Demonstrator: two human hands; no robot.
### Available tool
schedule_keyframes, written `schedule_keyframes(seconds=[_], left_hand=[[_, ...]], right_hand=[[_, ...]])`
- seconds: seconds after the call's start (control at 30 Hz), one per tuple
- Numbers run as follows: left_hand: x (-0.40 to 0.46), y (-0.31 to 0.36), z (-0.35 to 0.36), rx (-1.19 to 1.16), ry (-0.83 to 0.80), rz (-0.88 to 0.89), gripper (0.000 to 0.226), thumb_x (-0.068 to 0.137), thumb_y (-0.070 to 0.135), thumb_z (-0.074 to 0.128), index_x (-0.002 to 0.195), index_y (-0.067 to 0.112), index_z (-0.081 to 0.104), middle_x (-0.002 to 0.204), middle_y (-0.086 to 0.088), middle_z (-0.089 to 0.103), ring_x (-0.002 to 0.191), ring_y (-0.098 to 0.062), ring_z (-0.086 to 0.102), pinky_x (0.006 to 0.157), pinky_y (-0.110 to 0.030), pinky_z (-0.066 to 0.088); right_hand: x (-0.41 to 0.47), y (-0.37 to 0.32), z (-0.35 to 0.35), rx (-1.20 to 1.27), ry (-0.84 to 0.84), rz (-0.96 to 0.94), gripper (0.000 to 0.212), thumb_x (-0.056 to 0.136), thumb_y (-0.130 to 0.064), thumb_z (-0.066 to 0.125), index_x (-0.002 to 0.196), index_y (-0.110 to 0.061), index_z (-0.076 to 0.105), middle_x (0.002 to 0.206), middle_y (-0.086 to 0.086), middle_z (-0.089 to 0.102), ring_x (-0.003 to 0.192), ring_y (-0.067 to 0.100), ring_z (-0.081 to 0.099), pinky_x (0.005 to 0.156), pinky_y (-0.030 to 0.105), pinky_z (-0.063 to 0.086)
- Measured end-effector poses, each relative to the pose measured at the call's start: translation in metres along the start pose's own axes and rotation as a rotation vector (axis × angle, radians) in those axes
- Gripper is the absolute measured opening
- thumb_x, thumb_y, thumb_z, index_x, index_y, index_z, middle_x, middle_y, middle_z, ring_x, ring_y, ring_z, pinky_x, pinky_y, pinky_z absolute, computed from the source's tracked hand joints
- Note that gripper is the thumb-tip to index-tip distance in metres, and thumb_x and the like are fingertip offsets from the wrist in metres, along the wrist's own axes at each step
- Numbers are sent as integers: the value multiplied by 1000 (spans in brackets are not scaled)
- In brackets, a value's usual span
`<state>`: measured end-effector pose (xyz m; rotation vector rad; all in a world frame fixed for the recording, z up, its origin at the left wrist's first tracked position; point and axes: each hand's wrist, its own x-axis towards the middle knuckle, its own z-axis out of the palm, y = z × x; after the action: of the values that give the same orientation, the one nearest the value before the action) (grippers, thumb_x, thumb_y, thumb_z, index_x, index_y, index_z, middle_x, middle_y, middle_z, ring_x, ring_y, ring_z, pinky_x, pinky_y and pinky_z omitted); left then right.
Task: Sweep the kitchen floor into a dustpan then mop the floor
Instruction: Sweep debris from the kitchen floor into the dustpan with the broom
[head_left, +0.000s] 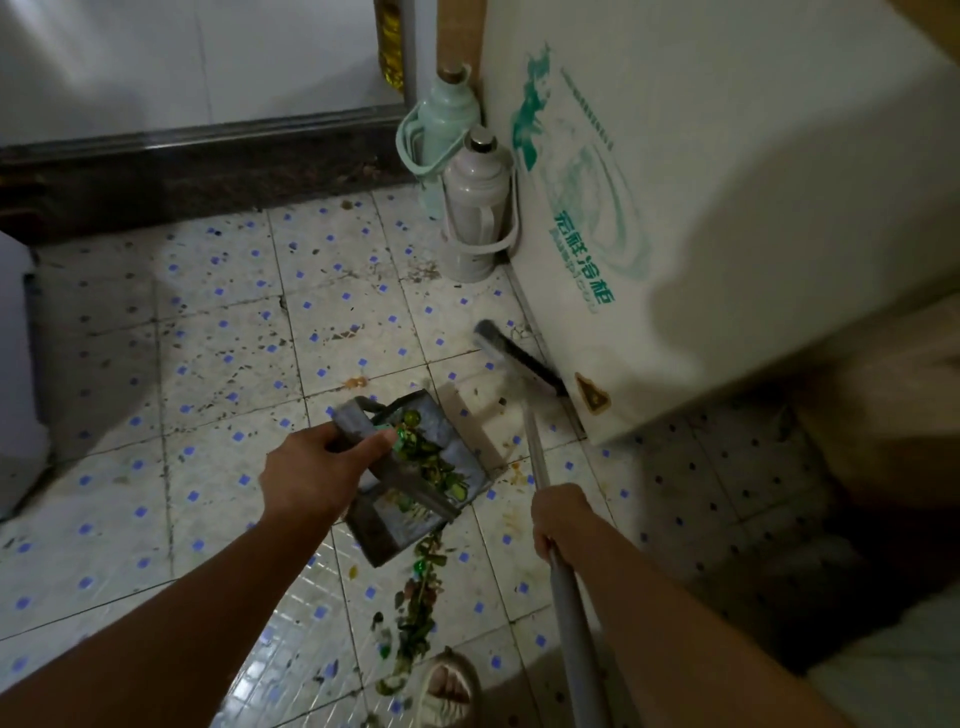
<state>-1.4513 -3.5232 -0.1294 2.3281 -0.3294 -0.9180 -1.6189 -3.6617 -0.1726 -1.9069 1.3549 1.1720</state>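
Left hand (317, 470) grips the dustpan (410, 473) (green scraps inside); right hand (563, 519) holds the broom (540, 457).

Your left hand (317, 470) grips the dustpan (415, 475) at its handle, holding it tilted at the middle of the floor (223, 332). Scraps (431, 462) lie in the pan, and a trail of debris (415, 608) runs from its near edge back toward your foot (449, 686). To the right, your right hand (563, 519) holds the broom handle (571, 613); the broom head (514, 356) sits farther off, against the base of the freezer (701, 208). Two flasks (472, 202) stand beyond it, beside the freezer's far corner, one behind the other.
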Motion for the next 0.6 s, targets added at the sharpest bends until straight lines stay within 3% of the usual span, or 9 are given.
schedule_keyframes(seconds=[0.07, 0.13, 0.17, 0.2, 0.27, 0.3, 0.4, 0.6], left_hand=[[-11, -9, -6, 19, 7, 15, 39, 78, 53, 64, 90, 16, 68, 79, 0, 65, 79, -18, 62, 84, -38, 53], [-25, -22, -16, 16, -14, 15, 38, 79, 53, 63, 88, 17, 67, 79, 0, 65, 80, -19, 62, 86, -39, 52], [-30, -31, -19, 5, -16, 16, 39, 78, 54, 64, 90, 17, 68, 82, -1, 67, 82, -20, 63, 86, -40, 52], [-38, -39, -24, -8, -11, 10, 41, 77, 55, 65, 92, 16, 69, 86, -3, 69, 85, -20, 64, 87, -41, 52], [-53, -56, -35, -29, -3, 9, 42, 74, 58, 67, 92, 20, 70, 89, -4, 71, 86, -22, 66, 87, -43, 53], [-62, -66, -42, -43, -13, 8, 42, 71, 61, 68, 87, 22, 69, 88, -3, 72, 85, -22, 67, 85, -44, 54], [-80, -93, -60, -124, -57, -10, 52, 51, 74, 70, 73, 27, 66, 81, -1, 73, 79, -25, 70, 76, -47, 57], [-113, -134, -91, -109, -49, 7, 59, 46, 80, 66, 72, 27, 66, 77, -2, 72, 75, -26, 70, 72, -48, 57]], right_hand=[[-18, -1, 26, 75, -32, -32, 32, 96, -17, 51, 122, 2, 56, 126, 12, 59, 118, 25, 57, 93, 29, 44], [-33, -3, 57, 144, -93, -25, 26, 97, -18, 49, 101, 4, 61, 126, 12, 60, 112, 23, 61, 77, 26, 47], [-39, -4, 75, 264, -88, -15, 28, 98, -18, 47, 88, 5, 59, 126, 14, 60, 101, 17, 67, 68, 23, 48], [-46, -6, 93, 448, -105, 46, 28, 99, -17, 44, 89, 4, 59, 125, 17, 60, 78, 6, 70, 59, 19, 49], [-68, -10, 124, 658, -107, 68, 32, 98, -14, 39, 119, 0, 57, 127, 22, 57, 30, -4, 51, 34, 11, 41], [-82, -12, 136, 714, -83, 54, 36, 98, -13, 38, 128, -1, 52, 128, 23, 56, 23, -4, 44, 29, 10, 37], [-128, -22, 152, 859, -91, 9, 39, 99, -11, 36, 134, 2, 46, 133, 25, 52, 20, -2, 41, 27, 10, 33], [-186, -37, 183, 807, -132, -5, 40, 100, -12, 35, 135, 5, 44, 136, 26, 49, 20, -1, 42, 29, 10, 35]])
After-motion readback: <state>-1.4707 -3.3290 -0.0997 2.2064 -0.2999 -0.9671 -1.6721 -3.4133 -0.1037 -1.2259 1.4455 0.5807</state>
